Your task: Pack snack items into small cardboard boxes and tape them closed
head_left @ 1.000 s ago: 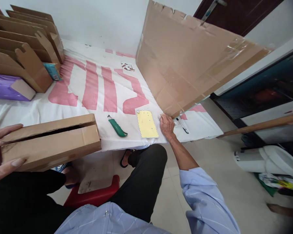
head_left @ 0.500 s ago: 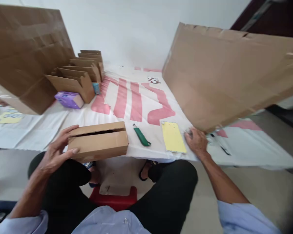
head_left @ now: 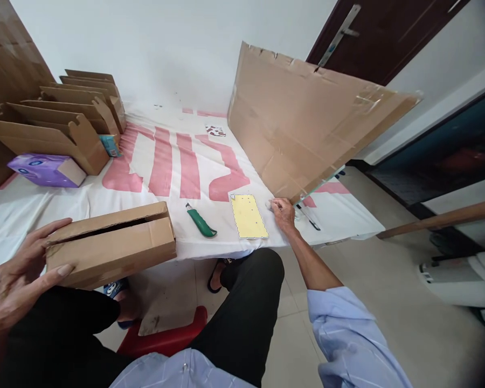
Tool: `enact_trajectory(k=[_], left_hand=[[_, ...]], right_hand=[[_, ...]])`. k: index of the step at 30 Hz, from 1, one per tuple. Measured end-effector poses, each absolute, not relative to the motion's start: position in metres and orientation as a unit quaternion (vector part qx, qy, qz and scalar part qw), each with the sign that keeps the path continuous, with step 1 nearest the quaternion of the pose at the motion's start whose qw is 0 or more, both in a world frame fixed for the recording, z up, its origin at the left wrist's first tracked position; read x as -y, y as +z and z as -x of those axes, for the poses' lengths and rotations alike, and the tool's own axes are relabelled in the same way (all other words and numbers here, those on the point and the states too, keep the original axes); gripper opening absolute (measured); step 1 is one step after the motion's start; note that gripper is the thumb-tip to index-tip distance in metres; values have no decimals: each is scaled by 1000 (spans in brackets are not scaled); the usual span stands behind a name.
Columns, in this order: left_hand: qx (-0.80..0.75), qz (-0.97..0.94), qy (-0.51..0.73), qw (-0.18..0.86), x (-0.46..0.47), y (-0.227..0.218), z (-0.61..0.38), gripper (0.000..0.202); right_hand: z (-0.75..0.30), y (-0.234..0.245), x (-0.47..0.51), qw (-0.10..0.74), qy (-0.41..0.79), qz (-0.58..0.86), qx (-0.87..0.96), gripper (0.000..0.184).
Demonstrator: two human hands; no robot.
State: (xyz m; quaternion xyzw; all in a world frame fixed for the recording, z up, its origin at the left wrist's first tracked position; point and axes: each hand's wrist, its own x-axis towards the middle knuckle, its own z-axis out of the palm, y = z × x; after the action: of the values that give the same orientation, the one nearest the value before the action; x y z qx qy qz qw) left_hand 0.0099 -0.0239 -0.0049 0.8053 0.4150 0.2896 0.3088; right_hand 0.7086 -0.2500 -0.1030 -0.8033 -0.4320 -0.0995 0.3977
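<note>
My left hand (head_left: 28,269) grips the left end of a closed brown cardboard box (head_left: 117,248), thumb in front and fingers behind. The box lies at the table's front edge, a dark slit running along its top. My right hand (head_left: 283,213) rests on the table by the lower corner of a large cardboard panel (head_left: 303,124). Its fingers are pinched together around something small and pale that I cannot make out. Between the hands lie a green-handled utility knife (head_left: 202,222) and a yellow sheet of dotted stickers or paper (head_left: 249,216). A thin dark pen-like item (head_left: 309,218) lies right of my right hand.
Several open cardboard boxes (head_left: 84,143) stand in a row at the back left, with a purple tissue pack (head_left: 46,170) and a small blue packet (head_left: 110,145) before them. A patterned card (head_left: 215,130) lies farther back. A red stool (head_left: 165,334) is below.
The view has swung to the right, so everything sits farther left and more of the door and floor shows. My left hand stays on the box, my right hand by the panel corner.
</note>
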Motion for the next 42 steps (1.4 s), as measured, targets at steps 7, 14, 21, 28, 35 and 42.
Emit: enact_trajectory(k=[7,14,21,28,35,42], left_hand=[[-413,-800,292,323,33,3,-16,48],[-412,-800,292,323,31,1,-14,50],[-407,-798,290,335,32,3,-14,47],[-409,-799,289,332,34,7,-16,44],[-413,-801,286,327,35,8,-17,48],[-416,-801,284,323,33,5,-16,50]], right_hand=[[-703,-100,250,406,-86,801,431,17],[-703,-98,250,390,-78,810,431,17],[-706,-99,250,371,-76,824,422,23],[-708,-102,245,332,-86,838,424,26],[-704,-103,243,326,-91,844,416,28],[-702,-103,244,346,-76,839,412,29]])
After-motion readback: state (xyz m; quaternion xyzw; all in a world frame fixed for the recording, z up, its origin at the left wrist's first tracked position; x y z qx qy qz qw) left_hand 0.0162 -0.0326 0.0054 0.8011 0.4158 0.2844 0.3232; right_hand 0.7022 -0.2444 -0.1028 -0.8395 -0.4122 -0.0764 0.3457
